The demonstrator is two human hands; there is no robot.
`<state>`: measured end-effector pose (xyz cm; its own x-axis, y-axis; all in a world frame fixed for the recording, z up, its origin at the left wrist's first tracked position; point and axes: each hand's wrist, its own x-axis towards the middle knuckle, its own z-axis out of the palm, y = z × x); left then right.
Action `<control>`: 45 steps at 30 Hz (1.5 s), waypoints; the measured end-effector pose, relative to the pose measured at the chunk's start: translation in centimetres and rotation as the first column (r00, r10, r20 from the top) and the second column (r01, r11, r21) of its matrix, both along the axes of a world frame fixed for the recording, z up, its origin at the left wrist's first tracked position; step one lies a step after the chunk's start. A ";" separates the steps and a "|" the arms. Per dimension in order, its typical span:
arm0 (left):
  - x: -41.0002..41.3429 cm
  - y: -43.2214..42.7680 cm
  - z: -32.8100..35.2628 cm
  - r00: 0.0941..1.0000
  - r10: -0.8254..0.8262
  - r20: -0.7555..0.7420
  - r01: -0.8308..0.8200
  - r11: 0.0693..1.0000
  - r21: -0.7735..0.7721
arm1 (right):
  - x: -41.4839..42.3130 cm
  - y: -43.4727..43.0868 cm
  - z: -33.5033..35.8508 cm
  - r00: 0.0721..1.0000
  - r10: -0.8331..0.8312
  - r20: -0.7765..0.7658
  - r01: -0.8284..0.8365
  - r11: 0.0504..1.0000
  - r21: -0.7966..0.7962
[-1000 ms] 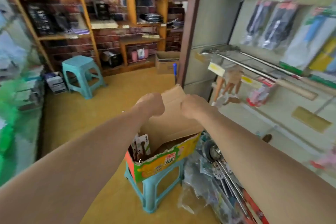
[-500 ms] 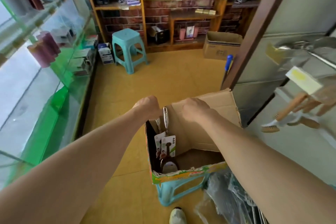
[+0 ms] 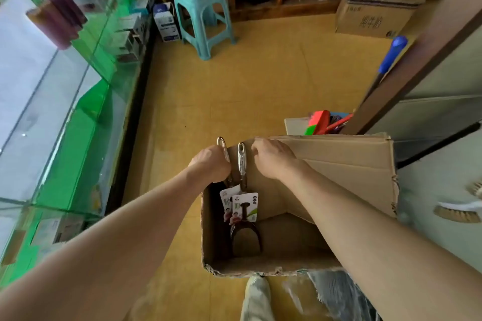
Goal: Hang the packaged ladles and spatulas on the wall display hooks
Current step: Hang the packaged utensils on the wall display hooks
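The task was at its picking stage, and in this view nothing was hung yet. The cardboard box (image 3: 339, 164) stood open near the person, and two packaged utensils stood in its left part, leaning on the far wall with their metal handles above the rim. The left hand (image 3: 211, 164) was closed around the handle of the left utensil (image 3: 221, 142); its lower end was hidden behind the label cards, so I cannot tell if it was a ladle or a spatula. Just beside it on the right stood the packaged spatula (image 3: 241, 161), with its dark head low in the box, and no hand held it. The right hand (image 3: 272, 157) had its fingers bent over the top edge of the box's far flap, and it seemed to grip the cardboard to keep the box steady.

The rest of the box floor showed only bare cardboard, so I judge these two were the last pieces from this box. Both had to be lifted out, carried to the wall on the right and put on hooks. The hooks were outside the view, only some brushes (image 3: 459, 212) showed there, so how many pieces already hung I cannot say. A blurred plastic-wrapped bundle (image 3: 339, 297) lay at the near right; maybe more stock.
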<state>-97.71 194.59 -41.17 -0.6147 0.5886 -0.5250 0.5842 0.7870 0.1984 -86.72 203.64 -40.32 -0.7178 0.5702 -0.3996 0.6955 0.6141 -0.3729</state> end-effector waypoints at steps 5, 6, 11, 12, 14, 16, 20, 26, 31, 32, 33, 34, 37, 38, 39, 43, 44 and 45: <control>-2.1 0.9 -2.2 0.990 0.140 0.035 -0.140 0.990 0.021 | -2.7 0.9 -2.5 0.998 0.054 -0.033 -0.055 0.998 -0.041; -2.5 1.1 -2.5 0.987 0.158 0.029 -0.159 0.987 0.034 | -3.2 1.0 -2.8 0.998 0.057 -0.030 -0.058 0.998 -0.037; -3.7 2.5 -3.6 0.985 0.173 -0.009 -0.169 0.974 0.150 | -5.1 0.9 -4.1 0.998 0.054 0.032 -0.053 0.998 -0.036; -3.8 2.7 -3.8 0.986 0.164 -0.011 -0.160 0.974 0.162 | -5.4 0.8 -4.3 0.998 0.052 0.041 -0.051 0.998 -0.029; -3.9 3.1 -4.4 0.986 0.166 -0.020 -0.159 0.970 0.182 | -5.7 0.8 -4.8 0.998 0.050 0.042 -0.050 0.999 0.013; -4.0 3.3 -4.8 0.983 0.180 -0.043 -0.168 0.966 0.198 | -5.8 0.8 -5.2 0.998 0.048 0.030 -0.049 0.998 0.044; -4.0 3.5 -4.9 0.979 0.190 -0.069 -0.172 0.961 0.216 | -5.5 0.9 -5.5 0.999 0.053 0.005 -0.053 0.996 0.071; -3.2 3.2 -3.7 0.983 0.168 -0.070 -0.150 0.967 0.208 | -4.2 0.3 -4.7 0.998 0.065 -0.005 -0.065 0.994 0.089; -1.7 2.4 -1.5 0.997 0.057 -0.056 -0.047 0.986 0.160 | -1.6 -0.6 -2.0 0.998 0.055 0.006 -0.055 0.993 0.107; -1.2 2.1 -1.0 0.998 0.021 -0.066 -0.011 0.989 0.145 | -1.2 -0.9 -1.5 0.999 0.053 0.014 -0.054 0.993 0.101; -0.6 1.8 -0.5 0.996 -0.026 -0.085 0.036 0.991 0.125 | -0.8 -1.4 -0.9 0.998 0.049 0.032 -0.052 0.995 0.091; -0.1 1.4 0.0 0.990 -0.084 -0.114 0.096 0.990 0.104 | -0.5 -1.9 -0.2 0.997 0.045 0.055 -0.049 0.996 0.079; 1.5 -0.2 1.4 0.934 -0.282 -0.221 0.298 0.954 0.042 | 0.5 -4.0 1.8 0.993 0.043 0.106 -0.052 0.996 0.077; 2.0 -0.9 2.0 0.905 -0.343 -0.251 0.358 0.933 0.017 | 0.8 -4.9 2.5 0.993 0.037 0.112 -0.047 0.995 0.086; 2.5 -1.6 2.5 0.877 -0.399 -0.269 0.413 0.911 -0.006 | 1.2 -5.8 3.0 0.992 0.030 0.121 -0.042 0.994 0.098; 4.9 -4.5 5.1 0.805 -0.534 -0.257 0.534 0.842 -0.076 | 3.5 -9.4 4.8 0.982 0.017 0.187 -0.047 0.986 0.158; 5.5 -5.2 5.9 0.790 -0.560 -0.252 0.555 0.826 -0.095 | 4.2 -10.3 5.3 0.980 0.009 0.201 -0.043 0.986 0.164; 6.1 -5.7 6.6 0.771 -0.586 -0.247 0.578 0.808 -0.112 | 5.0 -11.0 5.9 0.977 -0.003 0.211 -0.034 0.985 0.168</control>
<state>-91.57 188.86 -34.61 -0.2731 0.8659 -0.4191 0.9585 0.2820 -0.0419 -81.76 192.63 -34.46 -0.6373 0.6323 -0.4405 0.7370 0.6671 -0.1086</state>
